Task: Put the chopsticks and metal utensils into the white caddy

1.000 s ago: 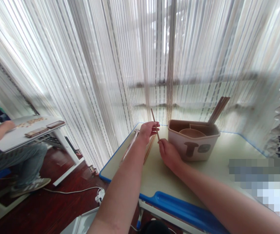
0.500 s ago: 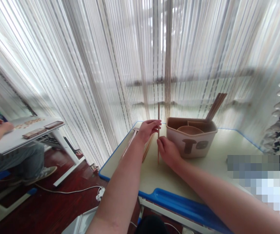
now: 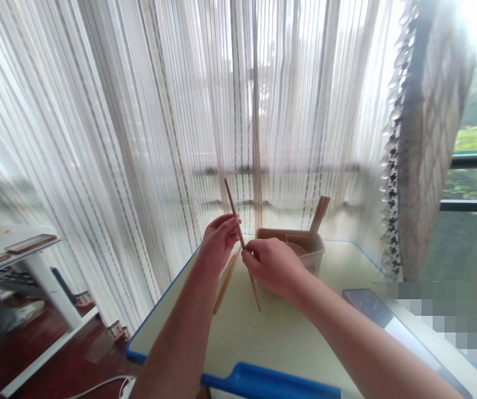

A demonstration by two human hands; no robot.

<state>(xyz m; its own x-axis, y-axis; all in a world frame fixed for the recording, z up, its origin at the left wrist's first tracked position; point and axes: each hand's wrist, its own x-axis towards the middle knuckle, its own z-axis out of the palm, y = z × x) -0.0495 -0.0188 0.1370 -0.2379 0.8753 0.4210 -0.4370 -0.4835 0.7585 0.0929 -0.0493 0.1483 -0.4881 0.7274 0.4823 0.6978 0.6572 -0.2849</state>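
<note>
Both my hands pinch one long wooden chopstick (image 3: 234, 213) that slants from upper left to lower right above the table. My left hand (image 3: 218, 243) grips it near the upper part, my right hand (image 3: 272, 265) just below that. Its lower tip hangs close over the pale table top (image 3: 272, 332). More chopsticks (image 3: 224, 281) lie flat on the table under my left hand. Behind my right hand stands a beige compartment box (image 3: 305, 248) with several chopsticks (image 3: 320, 214) leaning upright in it.
A dark phone (image 3: 367, 306) lies on the table at the right. The table has a blue rim (image 3: 263, 382) at the front. Sheer striped curtains hang right behind it. A white table (image 3: 18, 252) with flat trays stands at the left.
The view has swung right and closer. The chopstick went from upright to tilted, its top leaning left. My right hand has risen higher on it, covering part of the box.
</note>
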